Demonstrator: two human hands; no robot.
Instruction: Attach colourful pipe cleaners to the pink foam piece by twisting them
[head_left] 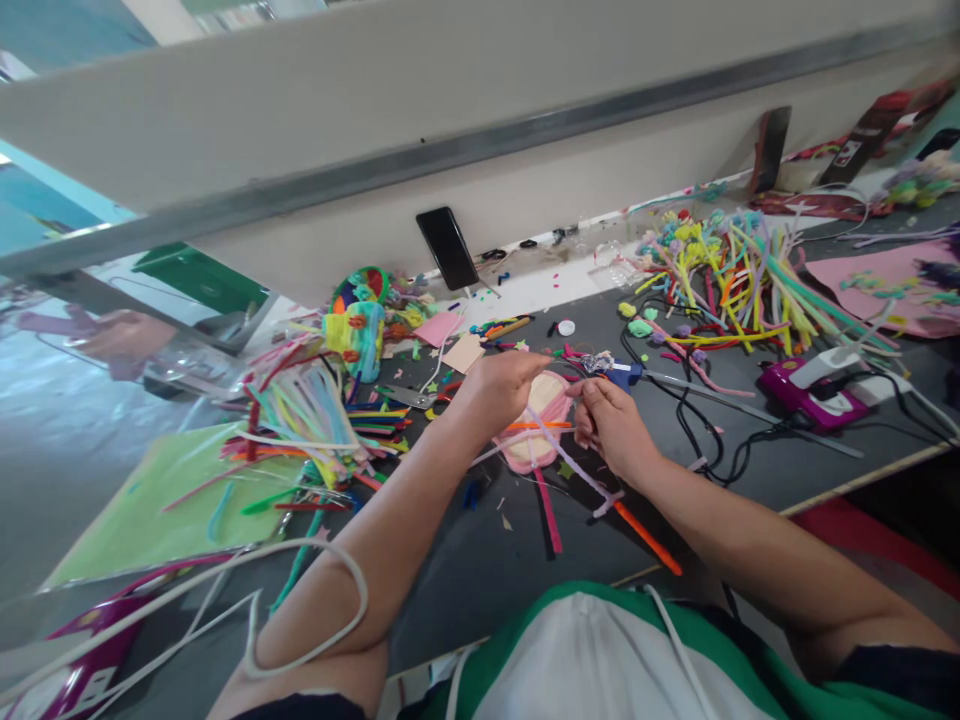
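Observation:
Over a round pink-and-cream fuzzy piece (547,405) on the dark tabletop, my two hands come close together. My left hand (504,388) is closed in a pinch at the piece's upper left; its fingertips point right. My right hand (609,425) is also pinched, with curled fingers at the right edge. What either pinch holds is too small to make out. A lilac pipe cleaner (570,460) crosses the piece and runs toward an orange pipe cleaner (649,538). A dark pink strip (547,512) lies below. Beside my right hand is a blue glue gun (624,375).
Pipe cleaner bundles lie at left (311,405) and right (739,290). Scissors (409,396) rest by my left forearm. A phone (448,248) leans on the back panel. A purple power strip (814,395) with cables sits right. A white cable (360,600) loops over my left arm.

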